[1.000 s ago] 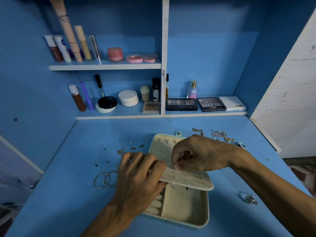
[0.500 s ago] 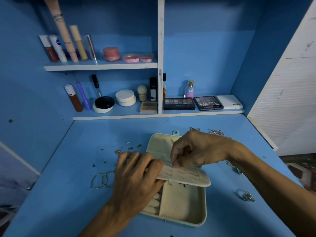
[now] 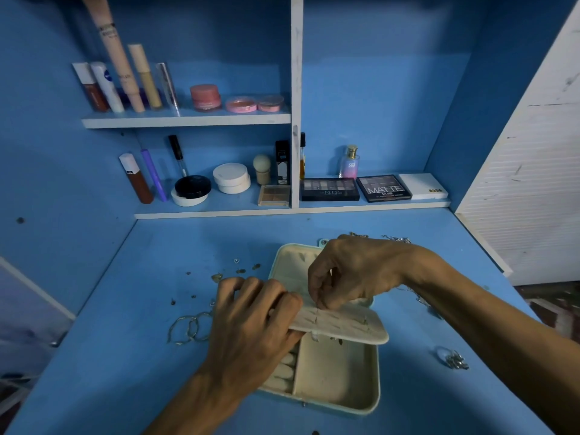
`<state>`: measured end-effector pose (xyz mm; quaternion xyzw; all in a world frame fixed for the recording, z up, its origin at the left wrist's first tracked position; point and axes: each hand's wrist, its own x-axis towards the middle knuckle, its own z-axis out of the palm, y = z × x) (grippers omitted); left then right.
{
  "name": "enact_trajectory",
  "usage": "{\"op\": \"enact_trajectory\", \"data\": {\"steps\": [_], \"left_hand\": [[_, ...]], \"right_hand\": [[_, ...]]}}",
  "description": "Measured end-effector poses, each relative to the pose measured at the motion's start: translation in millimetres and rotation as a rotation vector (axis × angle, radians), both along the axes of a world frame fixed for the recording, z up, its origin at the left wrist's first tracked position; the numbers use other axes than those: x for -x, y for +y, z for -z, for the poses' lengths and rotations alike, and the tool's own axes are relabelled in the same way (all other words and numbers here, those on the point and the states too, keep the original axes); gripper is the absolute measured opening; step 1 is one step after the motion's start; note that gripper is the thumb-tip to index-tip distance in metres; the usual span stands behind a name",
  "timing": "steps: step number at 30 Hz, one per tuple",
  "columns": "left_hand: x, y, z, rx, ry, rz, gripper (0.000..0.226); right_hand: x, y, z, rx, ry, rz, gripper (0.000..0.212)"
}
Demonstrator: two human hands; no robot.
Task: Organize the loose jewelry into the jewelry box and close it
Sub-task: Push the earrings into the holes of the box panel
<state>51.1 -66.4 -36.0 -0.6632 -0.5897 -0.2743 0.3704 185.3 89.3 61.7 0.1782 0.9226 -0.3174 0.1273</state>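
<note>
Pale mint rectangular jewelry box (image 3: 345, 411) lies open mid-desk, smooth blue tabletop (image 3: 125, 387) showing along its near edge. Left hand (image 3: 251, 318) grips the cream padded earring flap (image 3: 345, 328); right hand (image 3: 354, 271) pinches a thin metal stud (image 3: 317, 306) against it.

— Worn on the head?
— Yes, looking forward and down across the blue desk (image 3: 125, 356), toward the shelves (image 3: 188, 121) at the back.
— Near?
— Close above the left hand (image 3: 251, 321) and right hand (image 3: 354, 271) at the jewelry box (image 3: 374, 387), low in the centre; wide-angled, bending the side edges. Just the one view.
</note>
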Motion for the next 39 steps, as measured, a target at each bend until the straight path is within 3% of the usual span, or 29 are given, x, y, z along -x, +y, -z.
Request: {"op": "enact_trajectory", "data": {"steps": [4,8,12,21,39], "left_hand": [[-0.5,0.0,-0.7,-0.014,-0.011,0.013,0.045],[0.1,0.2,0.9,-0.021,-0.009,0.028,0.027],[0.4,-0.4,1.1,-0.016,-0.013,0.042,0.026],[1.7,-0.1,-0.6,-0.003,-0.069,0.06,0.022],[0.4,2.3,-4.1,0.008,-0.111,0.073,0.019]], "right_hand": [[2.0,-2.3,-1.8,-0.036,0.0,-0.024,0.008],[0.8,-2.6,-2.5,-0.077,-0.016,-0.037,0.008],[-0.3,-4.0,0.6,-0.094,0.012,-0.048,0.006],[-9.4,0.5,0.1,0.031,0.079,0.017,0.019],[-3.0,3.4,4.7,-0.043,0.066,-0.036,0.007]]}}
